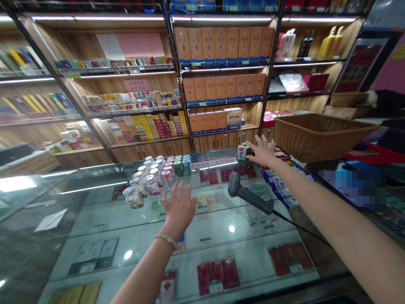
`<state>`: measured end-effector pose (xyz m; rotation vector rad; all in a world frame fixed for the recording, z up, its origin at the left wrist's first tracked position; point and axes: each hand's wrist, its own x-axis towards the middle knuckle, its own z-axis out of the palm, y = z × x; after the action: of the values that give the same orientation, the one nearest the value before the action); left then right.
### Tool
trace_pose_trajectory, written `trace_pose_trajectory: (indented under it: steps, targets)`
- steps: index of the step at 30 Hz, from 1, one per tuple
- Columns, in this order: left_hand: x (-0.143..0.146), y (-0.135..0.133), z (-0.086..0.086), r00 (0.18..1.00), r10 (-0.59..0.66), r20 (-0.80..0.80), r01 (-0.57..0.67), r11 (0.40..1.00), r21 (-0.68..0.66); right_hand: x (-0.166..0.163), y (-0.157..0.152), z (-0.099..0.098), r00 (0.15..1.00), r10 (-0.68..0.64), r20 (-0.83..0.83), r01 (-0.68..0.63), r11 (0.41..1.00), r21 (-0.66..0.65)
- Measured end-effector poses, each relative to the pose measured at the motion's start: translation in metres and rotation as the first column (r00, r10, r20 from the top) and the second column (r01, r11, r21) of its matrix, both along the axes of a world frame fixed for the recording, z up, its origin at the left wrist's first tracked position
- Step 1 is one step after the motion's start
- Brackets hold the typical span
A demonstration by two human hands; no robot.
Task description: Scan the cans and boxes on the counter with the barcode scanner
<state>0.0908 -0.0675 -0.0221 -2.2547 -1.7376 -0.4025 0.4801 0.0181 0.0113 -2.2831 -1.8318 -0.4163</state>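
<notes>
My right hand (262, 153) reaches far across the glass counter (104, 198) and its fingertips touch a small green and white box (242, 151) near the counter's back edge; the fingers are spread. My left hand (179, 207) hovers open above the counter's middle, fingers apart, holding nothing. A bead bracelet circles its wrist. Several small jars and cans (152, 177) stand in a cluster just ahead of the left hand. A grey barcode scanner (245, 193) with a black cable lies on the glass between my two arms.
A wicker basket (316, 135) stands at the right, beside my right hand. Cigarette packs lie inside the case under the glass. Wall shelves behind hold cigarette cartons, orange boxes (221, 46) and bottles (332, 42).
</notes>
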Motion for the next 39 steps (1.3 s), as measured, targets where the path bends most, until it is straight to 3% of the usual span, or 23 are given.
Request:
trace_pose_trajectory:
  steps: [14,23,31,39]
  targets:
    - [-0.005,0.009,-0.01,0.997,-0.079,0.01,0.078,0.99,0.117,0.014,0.01,-0.011,0.998,0.045,0.042,-0.045,0.999,0.006]
    - [-0.009,0.012,-0.015,0.994,-0.105,0.012,0.103,0.987,0.124,0.009,0.003,-0.008,0.997,0.067,0.045,-0.074,0.982,0.172]
    - [-0.009,0.014,-0.019,0.99,-0.125,0.058,0.114,0.979,0.171,0.005,-0.004,-0.006,0.997,0.082,0.011,-0.082,0.978,0.191]
    - [-0.006,0.01,-0.01,0.993,-0.104,0.051,0.1,0.993,0.07,-0.012,-0.018,0.016,0.987,0.14,-0.079,-0.12,0.968,0.223]
